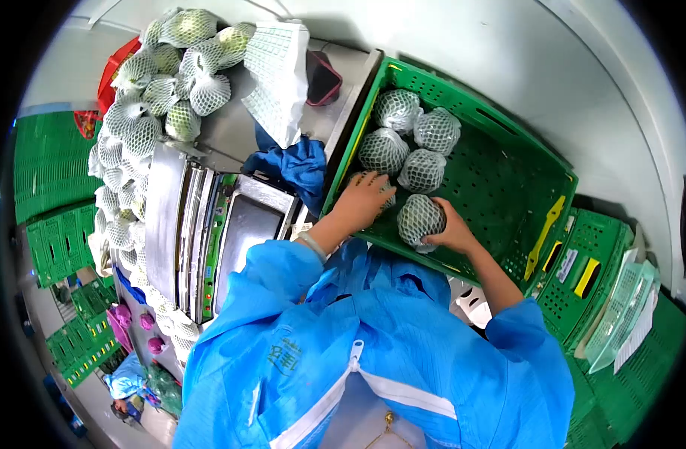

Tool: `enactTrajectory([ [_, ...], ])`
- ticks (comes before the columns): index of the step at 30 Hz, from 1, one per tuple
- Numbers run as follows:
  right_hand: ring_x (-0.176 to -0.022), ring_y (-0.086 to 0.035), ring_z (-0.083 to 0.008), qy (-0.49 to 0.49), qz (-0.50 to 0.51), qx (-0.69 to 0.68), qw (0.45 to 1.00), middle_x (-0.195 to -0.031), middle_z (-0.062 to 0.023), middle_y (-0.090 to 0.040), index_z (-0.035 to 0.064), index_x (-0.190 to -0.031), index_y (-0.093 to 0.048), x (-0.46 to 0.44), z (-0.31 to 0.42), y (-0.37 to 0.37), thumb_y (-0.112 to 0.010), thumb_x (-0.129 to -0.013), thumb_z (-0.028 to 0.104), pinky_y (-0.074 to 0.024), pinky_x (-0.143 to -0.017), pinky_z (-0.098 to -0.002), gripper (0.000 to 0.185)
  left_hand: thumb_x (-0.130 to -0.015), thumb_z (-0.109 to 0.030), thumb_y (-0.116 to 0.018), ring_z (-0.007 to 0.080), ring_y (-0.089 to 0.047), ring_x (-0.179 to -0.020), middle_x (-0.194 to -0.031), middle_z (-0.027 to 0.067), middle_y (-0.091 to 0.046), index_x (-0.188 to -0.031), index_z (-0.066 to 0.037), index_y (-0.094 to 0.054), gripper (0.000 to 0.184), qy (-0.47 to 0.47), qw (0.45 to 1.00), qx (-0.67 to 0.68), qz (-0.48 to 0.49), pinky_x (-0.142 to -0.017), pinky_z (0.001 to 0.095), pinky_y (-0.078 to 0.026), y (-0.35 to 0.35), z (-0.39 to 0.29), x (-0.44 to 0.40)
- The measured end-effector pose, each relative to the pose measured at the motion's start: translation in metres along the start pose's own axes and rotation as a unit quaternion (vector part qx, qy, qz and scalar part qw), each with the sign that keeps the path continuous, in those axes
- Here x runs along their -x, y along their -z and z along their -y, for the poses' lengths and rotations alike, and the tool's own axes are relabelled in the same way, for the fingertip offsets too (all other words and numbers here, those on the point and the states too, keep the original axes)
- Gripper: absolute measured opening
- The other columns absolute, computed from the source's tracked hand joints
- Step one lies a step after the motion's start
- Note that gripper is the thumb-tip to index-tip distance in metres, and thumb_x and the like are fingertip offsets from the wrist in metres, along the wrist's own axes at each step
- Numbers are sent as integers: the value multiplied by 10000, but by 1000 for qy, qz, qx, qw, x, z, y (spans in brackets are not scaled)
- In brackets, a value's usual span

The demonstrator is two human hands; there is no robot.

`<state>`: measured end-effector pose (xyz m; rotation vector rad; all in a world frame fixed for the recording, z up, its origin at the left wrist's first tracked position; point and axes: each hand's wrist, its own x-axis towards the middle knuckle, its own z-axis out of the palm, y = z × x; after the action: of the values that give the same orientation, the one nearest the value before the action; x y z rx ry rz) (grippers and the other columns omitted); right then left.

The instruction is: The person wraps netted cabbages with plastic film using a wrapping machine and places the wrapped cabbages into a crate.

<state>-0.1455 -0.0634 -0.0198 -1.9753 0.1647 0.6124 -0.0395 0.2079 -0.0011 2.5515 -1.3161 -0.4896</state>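
Note:
Inside a green plastic crate, both my hands are on round produce wrapped in white foam netting. My right hand grips the side of one net-wrapped fruit near the crate's front wall. Just left of it, my left hand curls over another wrapped fruit, mostly hidden under the fingers. Behind them sit several more wrapped fruits, including one at the back and one in the middle. The netting looks covered by a shiny clear film; the exact kind of fruit cannot be made out.
Left of the crate, a metal counter holds a large heap of netted fruits, a white printed sheet and a blue cloth. A metal-topped machine stands nearer me. More green crates stand at right; another person is far left.

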Motion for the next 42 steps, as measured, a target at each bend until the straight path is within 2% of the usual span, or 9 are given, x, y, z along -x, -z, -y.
enactTrajectory([
  [8, -1292, -411, -442, 92, -69, 252, 961, -1441, -244, -342, 50, -1401, -329, -37, -21, -68, -884, -552, 221, -441, -1019, -446, 1029, -734, -286, -720, 351, -626, -976, -1087, 179, -642, -1023, -76, -709, 357, 114, 983, 83, 120, -816, 460, -528, -49, 8, -2],
  [14, -1118, -501, -466, -21, 54, 332, 941, -1279, -233, -487, 28, -1300, -385, -45, 43, -55, -855, -587, 208, -459, -905, -499, 872, -791, -204, -715, 345, -539, -1187, -1320, 171, -524, -1237, -89, -573, 481, 18, 927, 245, -283, -989, 443, -449, 72, -2, 117],
  [17, -1087, -554, -422, 41, 56, 480, 875, -1170, -221, -571, 7, -1280, -445, -55, 43, -38, -816, -684, 203, -466, -908, -481, 729, -839, -138, -686, 342, -538, -1197, -1290, 171, -561, -1234, -70, -580, 415, 173, 869, 164, -433, -1016, 438, -430, 121, 29, 255],
  [19, -1045, -594, -387, 185, -26, 480, 857, -1117, -212, -606, 0, -1250, -501, -61, 61, -38, -775, -752, 173, -488, -874, -462, 593, -816, -71, -670, 324, -581, -1090, -1208, 141, -593, -1194, -63, -588, 387, 417, 741, 47, -524, -937, 417, -476, 116, 49, 357],
  [21, -1010, -620, -350, 197, 3, 388, 900, -1105, -199, -621, -2, -1210, -549, -71, 121, -59, -737, -789, 125, -502, -841, -433, 478, -801, 20, -649, 242, -605, -964, -1210, 128, -591, -1281, -83, -547, 501, 555, 431, 250, -666, -840, 353, -506, 73, 69, 479],
  [26, -886, -645, -337, 389, 70, 363, 844, -971, -172, -653, -2, -1061, -633, -66, 272, -158, -658, -843, 67, -516, -778, -393, 230, -655, -50, -791, 381, -527, -1175, -1324, 184, -519, -1355, -19, -442, 784, 824, 341, -124, -435, -1003, 417, -424, -49, 82, 707],
  [35, -776, -659, -285, 465, 235, 425, 740, -862, -92, -679, 84, -919, -652, -48, 366, -290, -689, -805, 113, -536, -668, -387, 123, -603, -52, -748, 490, -428, -1213, -1474, 217, -316, -1371, -189, -466, 829, 886, 338, 34, -315, -952, 511, -479, -117, 135, 784],
  [38, -761, -655, -274, 468, 245, 446, 723, -854, -85, -673, 84, -927, -646, -48, 392, -301, -678, -809, 112, -531, -651, -377, 125, -589, -133, -796, 403, -549, -1128, -1360, 215, -465, -1357, -147, -491, 826, 836, 320, 88, -436, -940, 454, -488, -143, 136, 824],
  [42, -737, -645, -262, 529, 251, 392, 710, -844, -90, -663, 47, -936, -641, -53, 413, -327, -658, -825, 98, -530, -642, -365, 124, -789, -258, -684, 250, -613, -1092, -1225, 141, -606, -1364, -92, -478, 633, 545, 105, 388, -736, -873, 406, -535, -60, 89, 791],
])
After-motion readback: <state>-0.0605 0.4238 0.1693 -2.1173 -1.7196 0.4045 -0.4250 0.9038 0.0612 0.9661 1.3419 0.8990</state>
